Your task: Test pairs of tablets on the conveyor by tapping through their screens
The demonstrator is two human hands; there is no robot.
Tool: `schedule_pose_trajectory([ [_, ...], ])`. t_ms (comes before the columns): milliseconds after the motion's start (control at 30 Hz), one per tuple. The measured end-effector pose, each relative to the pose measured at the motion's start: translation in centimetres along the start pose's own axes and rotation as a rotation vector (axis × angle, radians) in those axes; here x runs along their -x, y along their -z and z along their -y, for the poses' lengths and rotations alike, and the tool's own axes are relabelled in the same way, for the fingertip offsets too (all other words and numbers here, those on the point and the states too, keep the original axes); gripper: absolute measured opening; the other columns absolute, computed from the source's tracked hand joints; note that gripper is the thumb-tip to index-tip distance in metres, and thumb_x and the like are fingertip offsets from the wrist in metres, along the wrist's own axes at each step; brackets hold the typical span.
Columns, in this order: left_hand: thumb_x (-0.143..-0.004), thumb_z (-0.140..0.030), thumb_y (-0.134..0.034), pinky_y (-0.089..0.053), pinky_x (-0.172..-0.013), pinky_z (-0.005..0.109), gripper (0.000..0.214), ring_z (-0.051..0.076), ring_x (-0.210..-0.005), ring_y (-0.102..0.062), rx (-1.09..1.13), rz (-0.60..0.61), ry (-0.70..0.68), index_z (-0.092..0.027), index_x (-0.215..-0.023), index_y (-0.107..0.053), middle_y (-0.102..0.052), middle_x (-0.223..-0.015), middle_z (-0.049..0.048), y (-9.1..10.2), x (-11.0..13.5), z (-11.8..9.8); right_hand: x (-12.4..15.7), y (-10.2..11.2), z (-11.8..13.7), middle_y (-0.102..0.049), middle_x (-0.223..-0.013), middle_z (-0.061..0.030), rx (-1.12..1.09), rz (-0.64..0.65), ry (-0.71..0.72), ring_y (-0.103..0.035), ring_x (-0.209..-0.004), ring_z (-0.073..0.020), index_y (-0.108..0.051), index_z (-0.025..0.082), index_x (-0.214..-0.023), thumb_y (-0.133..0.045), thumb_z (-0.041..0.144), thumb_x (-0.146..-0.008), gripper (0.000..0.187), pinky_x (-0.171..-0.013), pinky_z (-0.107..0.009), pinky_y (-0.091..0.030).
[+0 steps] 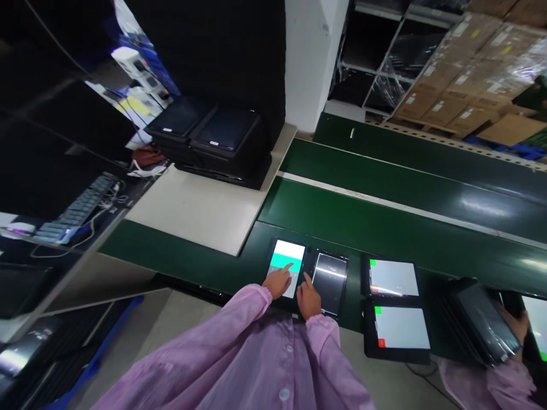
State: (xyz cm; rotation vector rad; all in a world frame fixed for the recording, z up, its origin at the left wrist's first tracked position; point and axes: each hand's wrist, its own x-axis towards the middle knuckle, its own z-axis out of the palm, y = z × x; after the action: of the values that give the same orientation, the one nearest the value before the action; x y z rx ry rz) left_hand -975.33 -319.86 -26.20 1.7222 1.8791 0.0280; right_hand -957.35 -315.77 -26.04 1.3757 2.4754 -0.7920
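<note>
A tablet [294, 251] with a lit white and teal screen lies before me on the green bench. My left hand [277, 283] is over it, index finger stretched out at the teal band, the other fingers partly curled; whether the fingertip touches the glass, I cannot tell. Just right of it lies a second tablet [331, 285] with a dark screen. My right hand [309, 300] is at that tablet's left edge, its index finger extended into the gap between the two. Neither hand holds anything.
Two tablets with pale screens, one upper [393, 278] and one lower [402, 327], lie to the right. Beyond them a co-worker's hand [515, 324] is beside a stack of dark tablets [487, 319]. More stacked tablets [224, 128] stand on a pale board [200, 208] at upper left.
</note>
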Motion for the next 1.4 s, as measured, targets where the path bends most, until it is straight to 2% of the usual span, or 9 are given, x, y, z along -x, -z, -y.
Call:
schedule_pose_trajectory([
  [133, -0.103, -0.021, -0.037, -0.06, -0.079, 0.041, 0.038, 0.028, -0.106, -0.073, -0.11, 0.063, -0.049, -0.012, -0.106, -0.075, -0.046, -0.165, 0.0153, 0.5, -0.4, 0.4, -1.9, 0.3, 1.8, -0.04, -0.168, -0.0064, 0.042, 0.008, 0.061, -0.071, -0.112, -0.0177, -0.067, 0.019, -0.107, -0.041, 0.019, -0.108, 0.026, -0.093, -0.029, -0.057],
  [233, -0.104, -0.023, -0.035, -0.06, -0.081, 0.042, 0.041, 0.026, -0.103, -0.072, -0.098, 0.029, -0.071, -0.013, -0.107, -0.075, -0.045, -0.166, 0.0161, 0.4, -0.4, 0.6, -2.8, 0.4, 2.4, -0.041, -0.167, -0.0086, 0.108, 0.076, 0.049, -0.073, -0.105, -0.0185, -0.069, 0.018, -0.108, -0.041, 0.017, -0.106, 0.028, -0.084, -0.029, -0.058],
  [400, -0.102, -0.02, -0.038, -0.06, -0.083, 0.045, 0.04, 0.029, -0.107, -0.072, -0.04, 0.093, -0.081, -0.011, -0.106, -0.077, -0.047, -0.163, 0.0202, 0.1, -0.3, 0.6, -2.9, 0.6, 2.6, -0.043, -0.166, -0.01, 0.137, 0.076, 0.032, -0.073, -0.103, -0.0203, -0.069, 0.018, -0.11, -0.04, 0.018, -0.106, 0.03, -0.082, -0.031, -0.058],
  [567, -0.106, -0.026, -0.037, -0.06, -0.091, 0.04, 0.037, 0.024, -0.109, -0.071, 0.007, -0.017, -0.032, -0.016, -0.104, -0.073, -0.048, -0.165, 0.0131, 0.4, 1.6, 1.6, -1.8, 0.3, 2.5, -0.041, -0.167, -0.0084, 0.101, 0.042, 0.029, -0.073, -0.106, -0.0187, -0.069, 0.019, -0.107, -0.04, 0.019, -0.107, 0.029, -0.085, -0.029, -0.058],
  [700, -0.107, -0.028, -0.037, -0.058, -0.1, 0.038, 0.035, 0.022, -0.115, -0.07, 0.074, -0.062, 0.044, -0.019, -0.1, -0.07, -0.048, -0.165, 0.0086, 0.4, 4.1, 3.1, -0.9, -0.7, 2.6, -0.041, -0.167, -0.0082, 0.091, 0.036, 0.03, -0.073, -0.106, -0.0173, -0.068, 0.019, -0.104, -0.04, 0.019, -0.107, 0.028, -0.086, -0.028, -0.058],
  [833, -0.108, -0.028, -0.036, -0.058, -0.1, 0.038, 0.035, 0.023, -0.119, -0.07, 0.116, -0.08, 0.106, -0.019, -0.101, -0.069, -0.046, -0.167, 0.0075, -0.3, 5.9, 4.3, -0.8, -1.1, 2.9, -0.041, -0.167, -0.0082, 0.116, 0.042, 0.036, -0.072, -0.107, -0.0171, -0.067, 0.019, -0.101, -0.041, 0.02, -0.108, 0.027, -0.087, -0.028, -0.058],
  [967, -0.108, -0.03, -0.035, -0.058, -0.1, 0.037, 0.035, 0.021, -0.119, -0.071, 0.126, -0.084, 0.134, -0.02, -0.1, -0.068, -0.045, -0.167, 0.0059, -0.9, 6.6, 4.6, -1.8, -0.7, 3.2, -0.039, -0.168, -0.0095, 0.122, 0.011, 0.007, -0.073, -0.104, -0.0175, -0.067, 0.019, -0.1, -0.039, 0.022, -0.109, 0.029, -0.084, -0.03, -0.058],
  [1133, -0.108, -0.031, -0.034, -0.059, -0.097, 0.037, 0.037, 0.022, -0.118, -0.071, 0.176, -0.109, 0.149, -0.02, -0.097, -0.067, -0.045, -0.167, 0.0063, -0.7, 7.1, 4.2, -3.3, -0.3, 4.1, -0.041, -0.166, -0.0131, 0.151, 0.076, 0.1, -0.072, -0.103, -0.0191, -0.068, 0.017, -0.107, -0.041, 0.019, -0.107, 0.027, -0.087, -0.031, -0.057],
  [1400, -0.107, -0.032, -0.037, -0.06, -0.093, 0.038, 0.035, 0.022, -0.108, -0.074, 0.228, -0.128, 0.195, -0.02, -0.099, -0.068, -0.043, -0.168, 0.0074, -1.3, 7.7, 4.6, -2.5, 0.3, 3.7, -0.038, -0.168, -0.0142, 0.171, 0.069, -0.028, -0.074, -0.097, -0.0167, -0.067, 0.016, -0.103, -0.037, 0.022, -0.109, 0.031, -0.079, -0.029, -0.056],
])
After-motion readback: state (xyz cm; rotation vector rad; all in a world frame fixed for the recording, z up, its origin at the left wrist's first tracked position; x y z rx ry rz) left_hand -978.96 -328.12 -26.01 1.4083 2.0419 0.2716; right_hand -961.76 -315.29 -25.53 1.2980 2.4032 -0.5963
